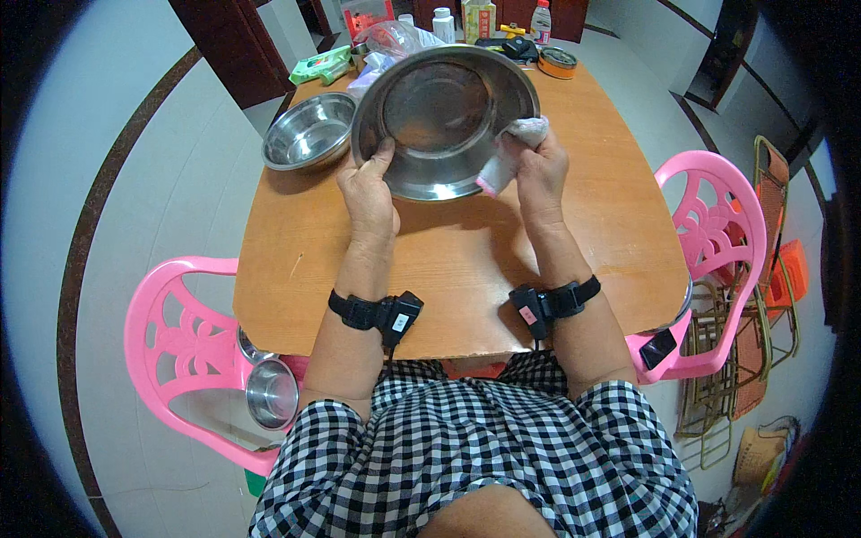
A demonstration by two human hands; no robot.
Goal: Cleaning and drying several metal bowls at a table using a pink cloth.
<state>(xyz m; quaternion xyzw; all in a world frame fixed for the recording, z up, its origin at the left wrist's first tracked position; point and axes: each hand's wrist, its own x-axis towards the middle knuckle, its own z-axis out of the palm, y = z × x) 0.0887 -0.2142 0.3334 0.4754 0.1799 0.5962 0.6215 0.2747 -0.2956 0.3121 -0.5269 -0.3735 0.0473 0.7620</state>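
Note:
A wide stainless-steel basin (437, 107) is held tilted above the wooden table (444, 289), its hollow side towards me. My left hand (371, 191) grips its lower left rim, with the thumb on the inner wall. At the right rim, my right hand (541, 168) holds a small white cloth (501, 165) with a pink edge against the metal. The fingers of both hands are partly hidden by the basin and cloth. Left of it, another steel basin (311, 134) rests on the table's left edge.
A plastic bag (397, 40), a green wipes pack (321, 64), a white bottle (443, 25) and an orange round tin (557, 63) stand along the far edge. Pink chairs flank the table; the left one (181, 336) bears steel bowls (272, 393), the right one (723, 202) a phone (658, 350).

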